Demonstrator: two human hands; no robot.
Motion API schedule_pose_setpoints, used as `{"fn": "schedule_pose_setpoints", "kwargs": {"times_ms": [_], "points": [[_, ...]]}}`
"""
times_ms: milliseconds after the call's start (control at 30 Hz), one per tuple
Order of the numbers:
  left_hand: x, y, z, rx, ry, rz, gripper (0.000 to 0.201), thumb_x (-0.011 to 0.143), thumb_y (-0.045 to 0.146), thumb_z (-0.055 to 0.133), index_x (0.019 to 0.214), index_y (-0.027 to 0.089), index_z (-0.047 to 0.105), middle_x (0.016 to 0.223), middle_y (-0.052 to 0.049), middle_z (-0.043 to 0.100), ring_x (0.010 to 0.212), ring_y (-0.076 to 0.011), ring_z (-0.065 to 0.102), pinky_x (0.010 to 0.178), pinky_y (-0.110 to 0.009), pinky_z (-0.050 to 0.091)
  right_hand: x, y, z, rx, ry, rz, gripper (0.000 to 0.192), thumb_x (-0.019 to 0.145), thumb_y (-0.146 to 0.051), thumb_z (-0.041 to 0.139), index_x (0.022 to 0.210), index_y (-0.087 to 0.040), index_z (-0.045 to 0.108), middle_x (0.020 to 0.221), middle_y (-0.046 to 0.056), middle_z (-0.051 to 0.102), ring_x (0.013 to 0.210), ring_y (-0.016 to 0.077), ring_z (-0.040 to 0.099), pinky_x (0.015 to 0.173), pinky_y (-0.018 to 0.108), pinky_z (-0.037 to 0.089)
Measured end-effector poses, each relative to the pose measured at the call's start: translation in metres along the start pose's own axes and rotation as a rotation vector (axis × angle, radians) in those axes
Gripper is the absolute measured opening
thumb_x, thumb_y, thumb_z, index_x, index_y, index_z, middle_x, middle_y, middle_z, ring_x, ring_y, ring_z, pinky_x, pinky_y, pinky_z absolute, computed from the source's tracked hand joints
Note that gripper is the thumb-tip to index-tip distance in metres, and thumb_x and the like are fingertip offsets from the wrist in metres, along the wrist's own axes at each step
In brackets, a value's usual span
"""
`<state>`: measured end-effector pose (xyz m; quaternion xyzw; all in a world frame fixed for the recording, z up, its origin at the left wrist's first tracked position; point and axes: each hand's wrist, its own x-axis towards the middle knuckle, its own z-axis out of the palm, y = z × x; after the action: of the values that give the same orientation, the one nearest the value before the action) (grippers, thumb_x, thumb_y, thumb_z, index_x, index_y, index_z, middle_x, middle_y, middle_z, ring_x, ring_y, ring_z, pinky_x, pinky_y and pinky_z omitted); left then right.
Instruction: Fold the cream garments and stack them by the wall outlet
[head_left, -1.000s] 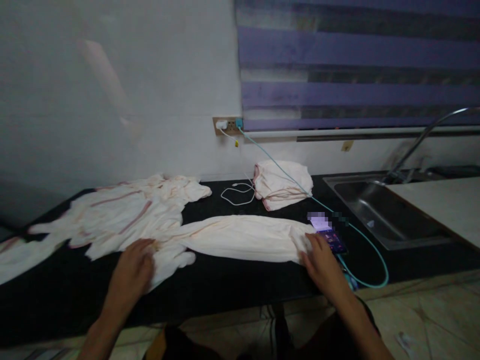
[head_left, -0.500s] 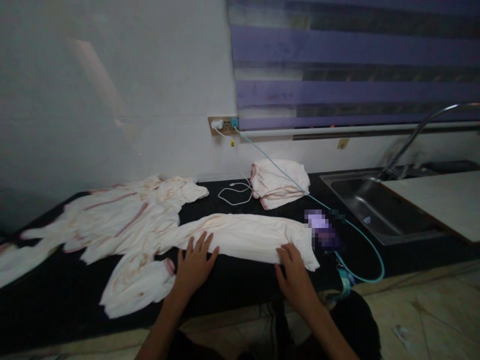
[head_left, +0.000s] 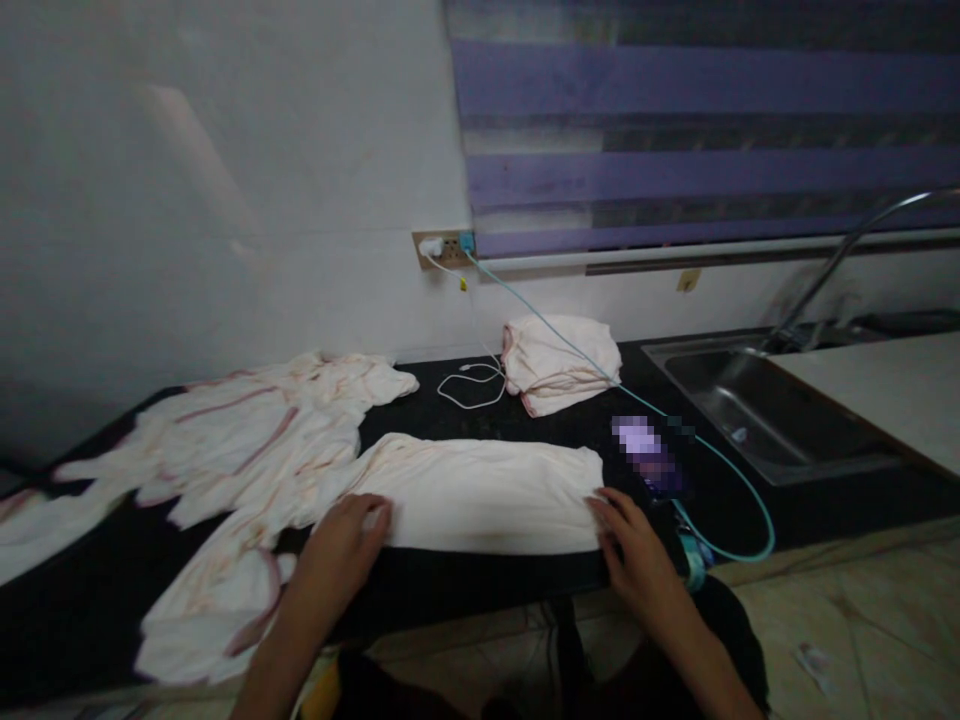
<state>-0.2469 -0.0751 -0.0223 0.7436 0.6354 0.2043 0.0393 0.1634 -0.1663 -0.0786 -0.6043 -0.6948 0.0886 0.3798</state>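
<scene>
A glossy black desk (head_left: 465,585) runs under a white wall and a purple striped blind (head_left: 705,130). At lower centre lies a soft cream cloth (head_left: 480,490) folded into a long flat band. The left hand (head_left: 341,545) presses its left end and the right hand (head_left: 637,550) its right end, each grip flat and spread, clasping nothing. A folded cloth stack (head_left: 559,362) sits behind, and a steel sink (head_left: 765,415) lies at the right.

We see a black table (head_left: 465,585) running along the wall, with a steel sink (head_left: 757,415) set into its right end. On it lies a long folded white cloth (head_left: 480,492) near the front edge, a spread heap of white cloths (head_left: 247,440) to the left, and a small folded pile (head_left: 559,365) at the back. A coiled white cable (head_left: 471,386) lies beside that pile, and a teal cable (head_left: 739,490) loops at the right past a phone (head_left: 646,455).
</scene>
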Motion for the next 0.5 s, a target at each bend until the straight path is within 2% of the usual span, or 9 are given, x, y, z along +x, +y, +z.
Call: {"fn": "schedule_pose_setpoints", "kwargs": {"times_ms": [67, 133, 200, 267, 367, 400, 433, 500], "points": [[-0.001, 0.041, 0.007, -0.166, -0.044, 0.017, 0.035, 0.100, 0.047, 0.043, 0.100, 0.022, 0.067, 0.103, -0.008, 0.075, 0.098, -0.0247, 0.071, 0.094, -0.039, 0.056, 0.010, 0.005, -0.005, -0.025, -0.060, -0.024, 0.043, 0.094, -0.009, 0.046, 0.128, -0.021, 0.070, 0.138, 0.014, 0.063, 0.125, 0.0277, 0.061, 0.107, 0.051, 0.054], [-0.006, 0.088, 0.021, -0.227, -0.102, 0.094, 0.028, 0.101, 0.039, 0.043, 0.093, 0.023, 0.065, 0.093, -0.006, 0.074, 0.090, -0.0230, 0.070, 0.086, -0.038, 0.056, 0.020, 0.009, -0.013, -0.051, -0.136, -0.050, 0.035, 0.094, -0.011, 0.050, 0.118, -0.021, 0.074, 0.125, 0.013, 0.069, 0.114, 0.0280, 0.064, 0.100, 0.049, 0.056], [-0.012, 0.131, 0.039, -0.291, -0.136, 0.258, 0.020, 0.100, 0.029, 0.047, 0.094, 0.024, 0.065, 0.096, -0.005, 0.073, 0.094, -0.0214, 0.069, 0.088, -0.036, 0.056, 0.028, 0.009, -0.024, -0.056, -0.187, -0.067, 0.026, 0.096, -0.017, 0.054, 0.109, -0.022, 0.076, 0.113, 0.012, 0.073, 0.107, 0.0280, 0.065, 0.095, 0.046, 0.056], [-0.016, 0.165, 0.055, -0.351, -0.115, 0.407, 0.015, 0.096, 0.030, 0.058, 0.107, 0.024, 0.067, 0.107, -0.008, 0.073, 0.104, -0.0240, 0.068, 0.094, -0.040, 0.056, 0.033, 0.007, -0.034, -0.028, -0.198, -0.070, 0.021, 0.099, -0.025, 0.055, 0.103, -0.022, 0.076, 0.104, 0.010, 0.073, 0.103, 0.0272, 0.066, 0.092, 0.043, 0.056], [-0.015, 0.195, 0.067, -0.405, -0.110, 0.574, 0.057, 0.084, 0.037, 0.078, 0.135, 0.024, 0.058, 0.132, -0.012, 0.066, 0.125, -0.0300, 0.060, 0.108, -0.049, 0.051, 0.032, 0.002, -0.046, 0.066, -0.172, -0.044, 0.027, 0.104, -0.035, 0.049, 0.104, -0.022, 0.072, 0.101, 0.009, 0.072, 0.096, 0.0243, 0.068, 0.087, 0.038, 0.055], [-0.013, 0.200, 0.068, -0.406, -0.130, 0.614, 0.061, 0.083, 0.038, 0.079, 0.138, 0.024, 0.056, 0.137, -0.013, 0.064, 0.129, -0.0306, 0.057, 0.111, -0.050, 0.049, 0.031, 0.000, -0.047, 0.095, -0.152, -0.026, 0.029, 0.106, -0.037, 0.046, 0.105, -0.022, 0.071, 0.099, 0.009, 0.072, 0.093, 0.0234, 0.068, 0.084, 0.036, 0.055], [-0.009, 0.204, 0.067, -0.390, -0.161, 0.644, 0.054, 0.087, 0.038, 0.075, 0.136, 0.024, 0.057, 0.136, -0.013, 0.064, 0.130, -0.0302, 0.057, 0.111, -0.049, 0.049, 0.029, -0.001, -0.048, 0.118, -0.126, -0.003, 0.031, 0.107, -0.039, 0.044, 0.104, -0.022, 0.070, 0.097, 0.008, 0.072, 0.089, 0.0225, 0.068, 0.081, 0.035, 0.054], [-0.001, 0.210, 0.062, -0.314, -0.256, 0.660, 0.026, 0.099, 0.036, 0.057, 0.120, 0.022, 0.063, 0.122, -0.011, 0.070, 0.118, -0.0273, 0.064, 0.103, -0.044, 0.051, 0.028, -0.003, -0.049, 0.149, -0.045, 0.065, 0.034, 0.107, -0.042, 0.042, 0.101, -0.021, 0.067, 0.091, 0.007, 0.071, 0.082, 0.0212, 0.067, 0.076, 0.033, 0.052]]}}
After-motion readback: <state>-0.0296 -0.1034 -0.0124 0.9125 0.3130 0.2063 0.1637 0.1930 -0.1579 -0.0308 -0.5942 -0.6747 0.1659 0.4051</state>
